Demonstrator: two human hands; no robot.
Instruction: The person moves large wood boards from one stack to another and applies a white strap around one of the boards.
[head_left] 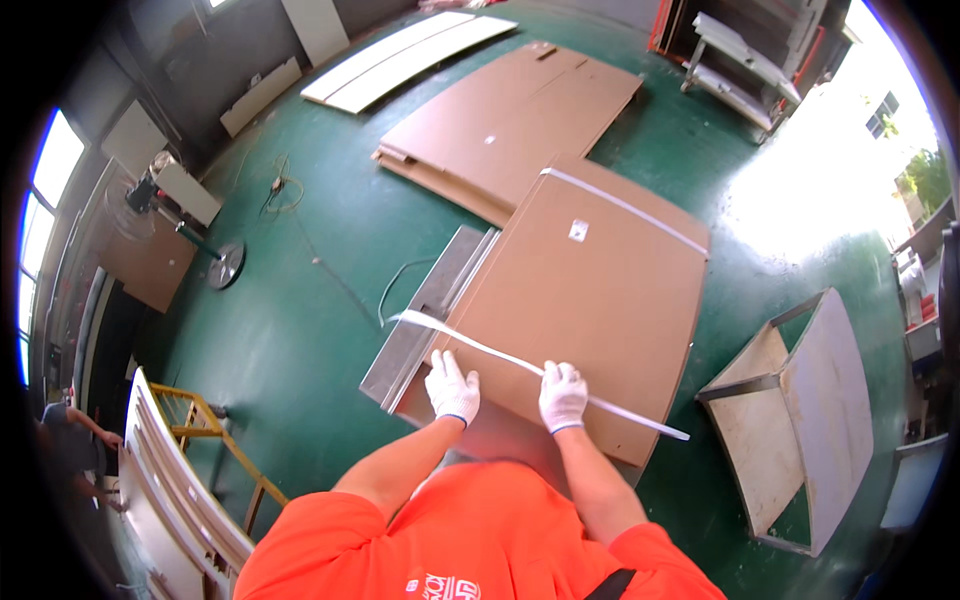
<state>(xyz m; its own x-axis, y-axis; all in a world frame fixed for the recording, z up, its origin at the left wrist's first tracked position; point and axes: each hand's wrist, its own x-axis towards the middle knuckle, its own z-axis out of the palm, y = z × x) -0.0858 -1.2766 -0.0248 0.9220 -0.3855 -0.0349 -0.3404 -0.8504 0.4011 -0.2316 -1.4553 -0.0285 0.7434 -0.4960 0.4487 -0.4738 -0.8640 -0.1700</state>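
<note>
Both gloved hands, left hand [452, 387] and right hand [563, 396], pressed on the near edge of one large cardboard package [590, 300]; the right was closed around one white strap [520, 365], the left lay open beside it. Green workshop floor [310, 300] spread around, with two flat cardboard sheets [510, 115] at twelve o'clock, one metal frame [800, 420] at three o'clock and one standing fan [160, 210] at ten o'clock.

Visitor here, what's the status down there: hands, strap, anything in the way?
Both gloved hands on the white strap: left hand flat beside it, right hand gripping it. Strap lies slack across the near end of the flat cardboard box. Nothing blocking.
</note>
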